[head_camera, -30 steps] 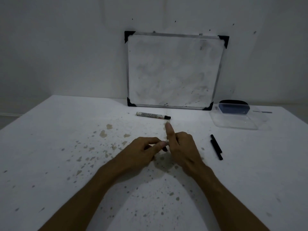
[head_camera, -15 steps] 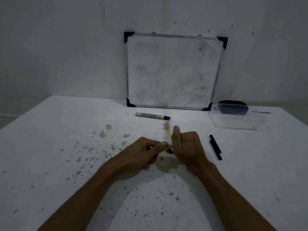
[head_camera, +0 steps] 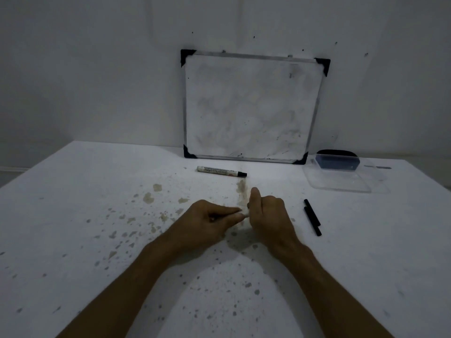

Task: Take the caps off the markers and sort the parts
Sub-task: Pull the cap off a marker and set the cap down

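Note:
Both hands meet over the middle of the stained white table (head_camera: 73, 215) and grip one marker between them. My left hand (head_camera: 207, 222) pinches its white barrel, of which only a sliver (head_camera: 246, 214) shows. My right hand (head_camera: 268, 215) is closed in a fist around the other end, thumb up; the cap is hidden inside it. An uncapped white marker (head_camera: 220, 171) with a black tip lies farther back, near the whiteboard. Two black caps (head_camera: 312, 217) lie side by side to the right of my right hand.
A small whiteboard (head_camera: 251, 106) leans on the wall at the back. A clear plastic tray (head_camera: 341, 184) sits at the back right, with a dark blue eraser (head_camera: 338, 161) at its far edge. Brown and grey stains speckle the tabletop.
My right index finger, which pointed up a second ago, has curled into the fist around the marker's end. Both hands stay in the same spot.

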